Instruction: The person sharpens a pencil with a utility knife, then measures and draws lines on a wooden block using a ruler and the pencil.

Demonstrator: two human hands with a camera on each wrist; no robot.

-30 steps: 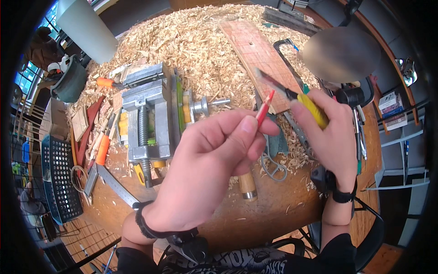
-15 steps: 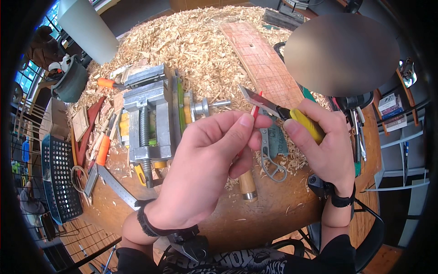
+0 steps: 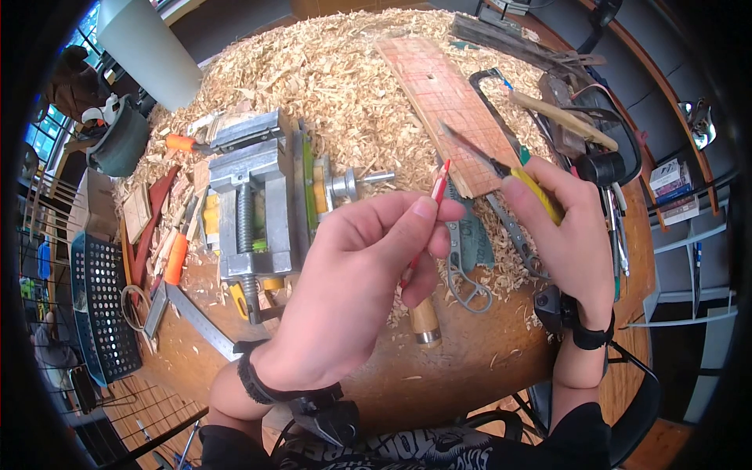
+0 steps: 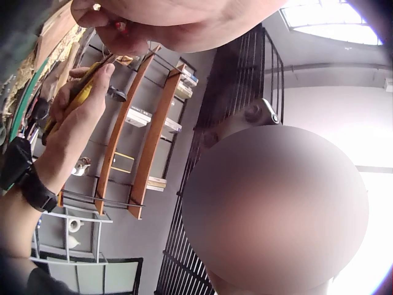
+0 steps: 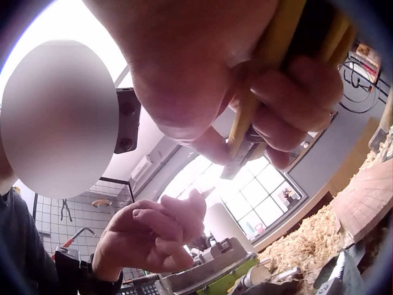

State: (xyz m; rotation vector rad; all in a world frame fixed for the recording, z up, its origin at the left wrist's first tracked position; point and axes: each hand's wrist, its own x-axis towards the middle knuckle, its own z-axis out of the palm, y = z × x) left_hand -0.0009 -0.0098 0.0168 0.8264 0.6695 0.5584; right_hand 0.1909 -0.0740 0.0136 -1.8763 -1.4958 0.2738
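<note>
In the head view my left hand pinches a red pencil between thumb and fingers, its sharpened end pointing up. Bare wood shows near the tip. My right hand grips a yellow-handled utility knife, its blade out and slanting up to the left. A gap separates the blade from the pencil. The right wrist view shows the knife's yellow handle held close to the camera, the left hand beyond it. From the left wrist only the pencil's red end shows among the fingers.
A metal vise stands left of my hands. Wood shavings cover much of the bench. A marked board, scissors, a wooden handle and a metal square lie around. A perforated basket sits at left.
The knife first moved left so its blade crossed the pencil's tip, then drew back up and right, clear of it. My left hand kept its pinch, with the pencil now more upright.
</note>
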